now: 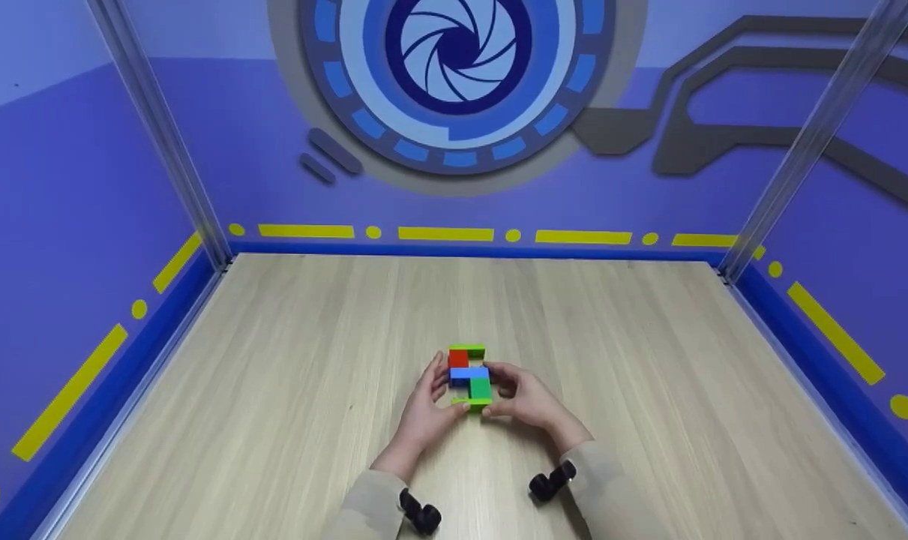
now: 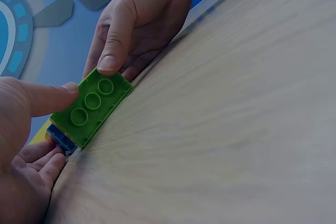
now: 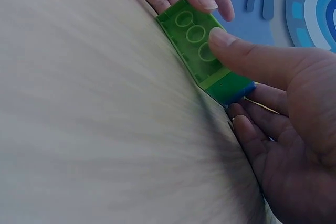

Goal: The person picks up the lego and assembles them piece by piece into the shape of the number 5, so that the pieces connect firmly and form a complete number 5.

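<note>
A small build of toy building bricks lies on its side on the table, between both hands. In the head view it has a light green brick (image 1: 477, 349) at the far end, then a red brick (image 1: 459, 359), a blue brick (image 1: 468, 373), a green brick (image 1: 480, 388) and another light green brick (image 1: 477, 403) nearest me. My left hand (image 1: 424, 412) holds the left side, and my right hand (image 1: 530, 401) holds the right. In both wrist views the thumbs press the near brick's ringed underside (image 2: 100, 109), with fingers along the sides.
The build rests on a pale wood-grain table (image 1: 311, 360). Blue-purple panels with yellow marks, such as the back wall (image 1: 244, 157), enclose it at the left, back and right. Each sleeve carries a small black device (image 1: 422, 516).
</note>
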Motion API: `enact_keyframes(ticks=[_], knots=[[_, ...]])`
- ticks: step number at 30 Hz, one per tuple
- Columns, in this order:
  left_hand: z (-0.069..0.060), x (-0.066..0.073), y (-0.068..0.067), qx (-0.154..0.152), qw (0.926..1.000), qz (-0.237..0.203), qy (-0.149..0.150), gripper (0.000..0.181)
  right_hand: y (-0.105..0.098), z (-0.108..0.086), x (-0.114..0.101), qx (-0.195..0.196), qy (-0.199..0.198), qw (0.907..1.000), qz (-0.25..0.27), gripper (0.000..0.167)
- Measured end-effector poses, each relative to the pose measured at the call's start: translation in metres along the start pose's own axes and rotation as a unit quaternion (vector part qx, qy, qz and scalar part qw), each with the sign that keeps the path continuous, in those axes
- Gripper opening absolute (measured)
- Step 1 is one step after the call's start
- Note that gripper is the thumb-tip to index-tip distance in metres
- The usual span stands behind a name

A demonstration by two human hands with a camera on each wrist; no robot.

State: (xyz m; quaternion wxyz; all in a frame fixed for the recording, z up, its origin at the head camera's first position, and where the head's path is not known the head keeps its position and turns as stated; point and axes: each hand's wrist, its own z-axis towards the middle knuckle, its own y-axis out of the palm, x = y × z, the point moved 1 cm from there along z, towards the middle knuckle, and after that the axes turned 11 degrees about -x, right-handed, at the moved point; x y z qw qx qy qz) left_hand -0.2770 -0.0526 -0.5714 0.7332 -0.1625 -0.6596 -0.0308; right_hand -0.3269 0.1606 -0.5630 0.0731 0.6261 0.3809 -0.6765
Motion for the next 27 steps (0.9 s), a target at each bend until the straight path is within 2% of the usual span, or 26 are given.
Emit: enact_keyframes(ticks=[10,17,22,27], knots=[[0.002,0.0,0.001,-0.003,0.9999,-0.001,0.012,0.096,-0.004,-0.001,0.0,-0.002,-0.008,1.0,0.001,0.084],[0.002,0.001,-0.002,0.004,0.9997,-0.02,-0.014,0.094,-0.014,-0.003,0.004,0.01,-0.012,0.9997,0.018,0.078],[0.004,0.005,-0.013,0.007,0.9996,-0.016,-0.02,0.092,-0.03,-0.005,0.006,0.025,-0.012,0.9991,0.032,0.074],[0.008,0.008,-0.033,0.018,0.9996,0.007,-0.02,0.09,-0.05,-0.007,0.003,0.043,0.003,0.9981,0.043,0.073]])
